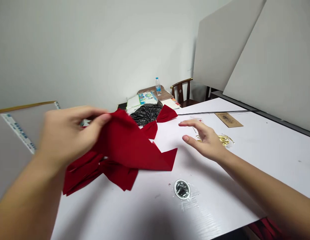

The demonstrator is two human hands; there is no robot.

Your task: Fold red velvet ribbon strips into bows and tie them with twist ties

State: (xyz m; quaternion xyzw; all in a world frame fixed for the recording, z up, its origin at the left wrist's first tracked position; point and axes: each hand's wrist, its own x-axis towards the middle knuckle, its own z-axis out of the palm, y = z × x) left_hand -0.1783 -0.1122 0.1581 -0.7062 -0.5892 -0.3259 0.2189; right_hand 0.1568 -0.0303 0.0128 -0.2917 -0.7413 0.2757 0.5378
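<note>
My left hand (72,133) pinches the upper edge of a flat strip of red fabric (134,143) between thumb and fingers. The strip hangs slantwise to the right, its far end low over the white table (155,203). Behind and below it lies a pile of red fabric bows (84,171), partly covered by the strip and my wrist. A separate red bow (167,114) rests farther back. To the right my right hand (206,138) hovers above the table, thumb and fingers apart, holding nothing. Gold twist ties (224,140) lie just behind it.
A round silver-rimmed disc (182,189) sits near the front with clear tape around it. Farther back are a black plastic bag (146,113), a brown cardboard piece (228,120), a water bottle (158,86) and a wooden chair (182,93). Large pale panels (275,50) lean at right.
</note>
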